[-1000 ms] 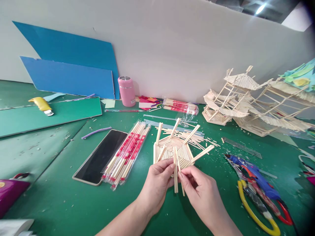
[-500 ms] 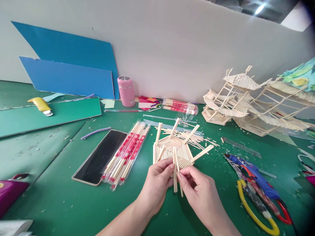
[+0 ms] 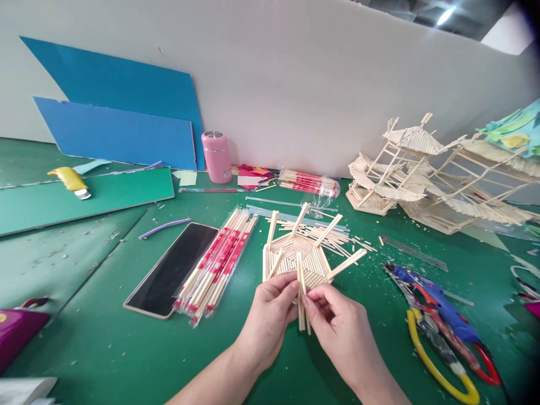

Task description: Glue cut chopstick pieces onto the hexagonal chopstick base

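Note:
In front of me a hexagonal base of wooden sticks lies on the green table, with paired sticks standing outward from its corners. My left hand is closed, its thumb and fingers pinching a pair of wooden sticks upright at the near side. Between the thumb and fingers of my right hand is a single thin wooden stick, held against that pair and slightly slanted. The fingers hide part of the sticks and the near rim of the base.
Bagged sticks and a phone lie left. Loose sticks lie behind the base. To the right are a blue glue gun, yellow-handled pliers and stick-built pavilion models. A pink bottle stands at the back.
My right hand has shifted slightly left, bringing the single stick closer to the pair. My left hand has hardly moved.

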`<state>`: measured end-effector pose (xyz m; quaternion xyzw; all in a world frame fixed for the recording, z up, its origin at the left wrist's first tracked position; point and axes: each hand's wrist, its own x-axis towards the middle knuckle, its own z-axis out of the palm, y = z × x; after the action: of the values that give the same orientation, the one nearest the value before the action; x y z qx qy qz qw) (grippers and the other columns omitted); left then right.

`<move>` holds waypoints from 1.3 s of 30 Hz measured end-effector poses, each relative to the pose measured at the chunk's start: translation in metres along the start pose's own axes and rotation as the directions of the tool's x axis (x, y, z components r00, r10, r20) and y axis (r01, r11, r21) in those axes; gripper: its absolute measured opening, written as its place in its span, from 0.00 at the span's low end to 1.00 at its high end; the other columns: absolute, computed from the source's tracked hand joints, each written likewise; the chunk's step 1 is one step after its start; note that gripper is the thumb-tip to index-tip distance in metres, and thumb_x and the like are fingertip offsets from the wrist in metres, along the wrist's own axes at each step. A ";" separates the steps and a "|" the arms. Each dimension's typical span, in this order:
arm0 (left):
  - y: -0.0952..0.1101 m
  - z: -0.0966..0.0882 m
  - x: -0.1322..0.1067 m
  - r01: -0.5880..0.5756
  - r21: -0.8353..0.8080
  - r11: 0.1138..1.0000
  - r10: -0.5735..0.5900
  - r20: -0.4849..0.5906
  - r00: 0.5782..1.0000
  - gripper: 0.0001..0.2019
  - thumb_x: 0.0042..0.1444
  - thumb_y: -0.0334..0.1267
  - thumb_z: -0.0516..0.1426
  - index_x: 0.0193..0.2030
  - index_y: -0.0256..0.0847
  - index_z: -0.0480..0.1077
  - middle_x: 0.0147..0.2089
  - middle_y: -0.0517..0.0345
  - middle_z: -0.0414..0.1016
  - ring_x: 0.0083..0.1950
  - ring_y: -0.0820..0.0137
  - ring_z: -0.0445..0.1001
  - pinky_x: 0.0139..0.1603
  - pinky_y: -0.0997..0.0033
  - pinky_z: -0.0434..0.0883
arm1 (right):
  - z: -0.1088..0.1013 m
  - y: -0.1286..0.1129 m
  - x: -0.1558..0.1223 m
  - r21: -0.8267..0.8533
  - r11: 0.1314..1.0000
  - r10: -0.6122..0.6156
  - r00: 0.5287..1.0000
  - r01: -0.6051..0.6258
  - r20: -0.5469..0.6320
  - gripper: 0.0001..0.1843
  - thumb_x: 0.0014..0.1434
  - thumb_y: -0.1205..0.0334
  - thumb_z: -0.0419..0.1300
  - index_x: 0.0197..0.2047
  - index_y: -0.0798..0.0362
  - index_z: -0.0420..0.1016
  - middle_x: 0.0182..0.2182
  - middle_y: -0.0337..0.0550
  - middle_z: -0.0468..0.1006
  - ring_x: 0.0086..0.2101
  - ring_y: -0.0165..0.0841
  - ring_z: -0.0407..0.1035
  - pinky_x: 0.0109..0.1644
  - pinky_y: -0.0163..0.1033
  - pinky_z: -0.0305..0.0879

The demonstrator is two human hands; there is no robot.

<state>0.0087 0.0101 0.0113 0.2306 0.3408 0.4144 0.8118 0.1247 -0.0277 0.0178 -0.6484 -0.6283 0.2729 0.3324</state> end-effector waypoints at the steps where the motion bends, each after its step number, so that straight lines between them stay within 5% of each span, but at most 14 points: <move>1: 0.000 0.000 0.000 0.001 -0.004 1.000 -0.001 0.002 1.000 0.11 0.50 0.34 0.57 0.40 0.35 0.74 0.34 0.50 0.76 0.35 0.69 0.73 0.37 0.70 0.70 | 0.000 0.000 0.000 0.003 1.000 0.004 1.000 -0.004 0.000 0.09 0.57 0.59 0.52 0.28 0.52 0.67 0.21 0.36 0.72 0.21 0.27 0.66 0.24 0.31 0.59; 22: 0.000 -0.001 0.001 0.039 -0.047 0.998 -0.041 -0.045 0.998 0.08 0.49 0.34 0.58 0.36 0.35 0.74 0.28 0.54 0.74 0.30 0.72 0.71 0.33 0.74 0.68 | 0.002 0.000 0.001 0.008 0.999 0.035 0.999 -0.035 0.013 0.09 0.57 0.58 0.52 0.27 0.52 0.66 0.21 0.37 0.72 0.22 0.27 0.67 0.25 0.30 0.60; 29: -0.001 0.000 0.000 0.010 0.009 1.000 -0.011 0.079 0.997 0.09 0.50 0.33 0.57 0.38 0.34 0.73 0.31 0.53 0.75 0.32 0.70 0.72 0.36 0.70 0.68 | 0.002 -0.003 0.000 0.013 0.999 0.036 0.999 -0.037 0.022 0.08 0.57 0.60 0.51 0.29 0.51 0.67 0.24 0.37 0.73 0.23 0.28 0.67 0.26 0.30 0.60; 33: -0.002 0.000 0.001 0.019 0.018 1.000 -0.020 0.049 0.999 0.07 0.51 0.32 0.57 0.37 0.33 0.73 0.29 0.53 0.74 0.31 0.72 0.72 0.35 0.72 0.68 | -0.005 -0.005 -0.001 0.029 0.999 0.024 1.000 -0.024 -0.002 0.07 0.56 0.61 0.52 0.28 0.51 0.67 0.22 0.36 0.72 0.21 0.26 0.66 0.25 0.29 0.60; 39: -0.002 -0.001 0.000 0.055 0.010 0.998 -0.056 0.115 0.992 0.06 0.51 0.32 0.57 0.36 0.33 0.72 0.28 0.54 0.72 0.32 0.72 0.71 0.38 0.67 0.69 | -0.018 0.002 0.006 0.291 0.953 0.110 0.991 -0.084 -0.075 0.09 0.55 0.57 0.55 0.37 0.52 0.65 0.24 0.36 0.69 0.24 0.28 0.66 0.27 0.30 0.63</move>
<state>0.0086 0.0090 0.0095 0.2471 0.3009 0.3766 0.8406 0.1399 -0.0236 0.0283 -0.6348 -0.5338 0.3476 0.4373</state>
